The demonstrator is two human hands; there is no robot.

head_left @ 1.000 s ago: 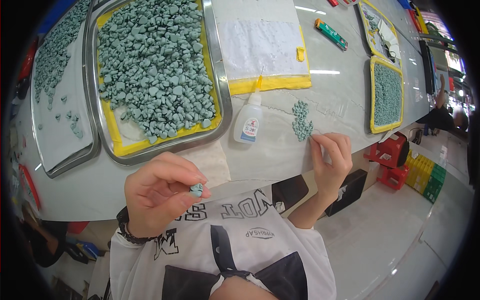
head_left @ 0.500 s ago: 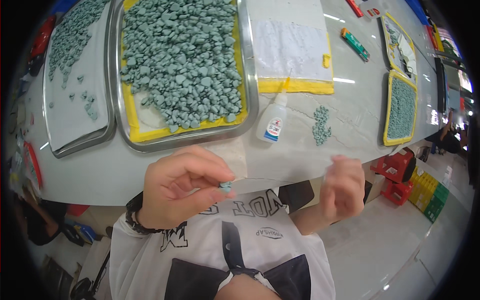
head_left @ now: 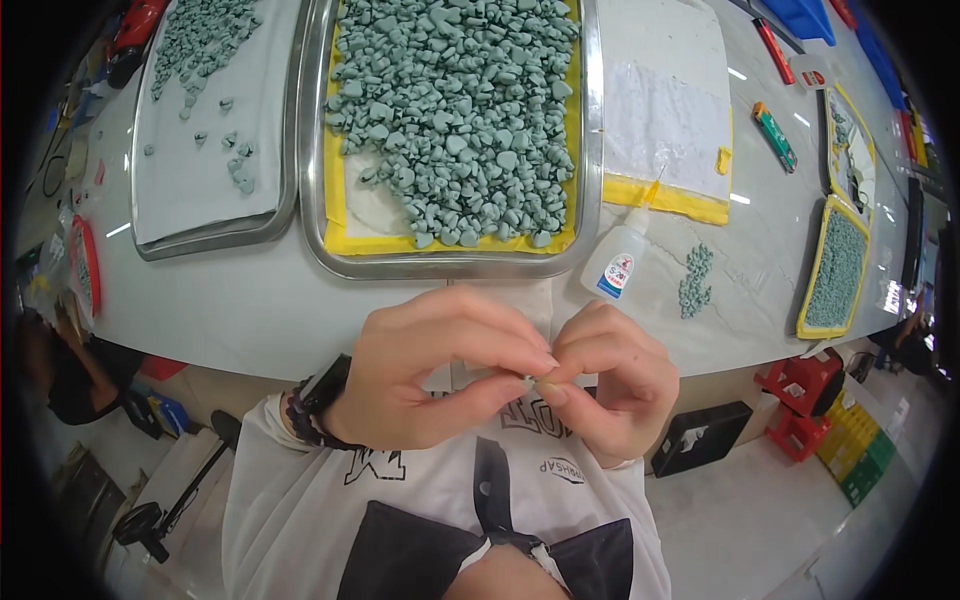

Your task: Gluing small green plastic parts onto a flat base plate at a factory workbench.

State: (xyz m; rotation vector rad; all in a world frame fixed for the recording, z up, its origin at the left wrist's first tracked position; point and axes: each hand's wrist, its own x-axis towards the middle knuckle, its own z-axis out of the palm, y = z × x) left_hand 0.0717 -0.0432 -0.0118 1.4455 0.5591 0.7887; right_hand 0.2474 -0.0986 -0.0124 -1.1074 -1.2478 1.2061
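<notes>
My left hand (head_left: 432,368) pinches a small grey-green piece (head_left: 529,383) between thumb and fingertips, above the table's near edge. Against it, the thumb and forefinger of my right hand (head_left: 618,378) are pressed together. Whatever those right fingertips hold is too small to make out. Beyond the hands, a metal tray (head_left: 450,266) with a yellow-edged liner carries a heap of similar grey-green pieces (head_left: 460,120). A white glue bottle (head_left: 617,258) with a yellow nozzle lies to its right, beside a small cluster of tiny green pieces (head_left: 695,282).
Another metal tray (head_left: 215,235) with scattered pieces stands at the left. At the right are a yellow-rimmed tray (head_left: 803,322) of small green pieces, a green-and-orange box (head_left: 775,138) and a white board (head_left: 665,120) edged in yellow. Red stools (head_left: 797,435) stand below the table.
My right hand has come leftward to meet my left fingertips at the small piece. The view has shifted, so the trays and bottle appear farther right.
</notes>
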